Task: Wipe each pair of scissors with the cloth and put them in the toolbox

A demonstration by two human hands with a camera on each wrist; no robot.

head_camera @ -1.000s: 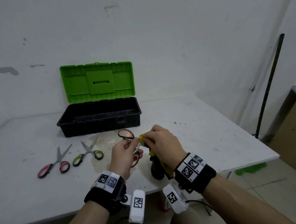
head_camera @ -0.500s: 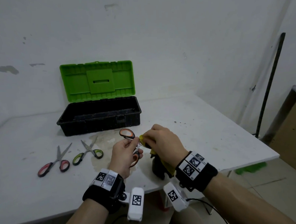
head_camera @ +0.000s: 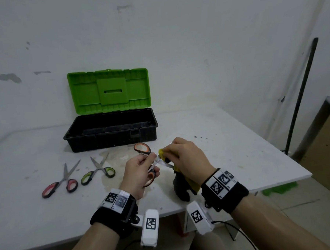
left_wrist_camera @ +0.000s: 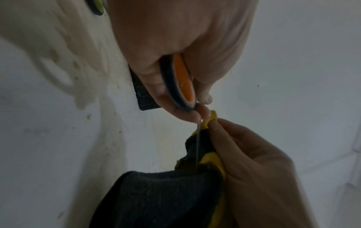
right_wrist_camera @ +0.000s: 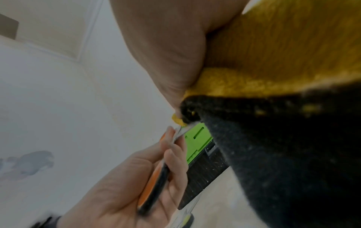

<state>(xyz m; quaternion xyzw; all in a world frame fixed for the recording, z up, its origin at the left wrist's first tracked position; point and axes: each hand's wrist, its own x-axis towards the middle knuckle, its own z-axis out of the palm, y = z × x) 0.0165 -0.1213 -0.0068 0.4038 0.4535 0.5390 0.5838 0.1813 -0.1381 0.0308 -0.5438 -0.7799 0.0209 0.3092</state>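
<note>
My left hand grips the orange-handled scissors by their handles, above the table's front middle. In the left wrist view the orange handle shows between the fingers. My right hand pinches the yellow-and-black cloth around the blades, so most of the blade is hidden. The cloth hangs down to the table. Red-handled scissors and green-handled scissors lie on the table to the left. The black toolbox stands open behind them with its green lid raised.
The white table ends close on the right and front. A dark pole leans against the wall at right. A stained patch marks the table in front of the toolbox.
Both hands stay together at the same spot; the right hand with the cloth has shifted slightly along the blades. The other scissors and the toolbox have not moved.
</note>
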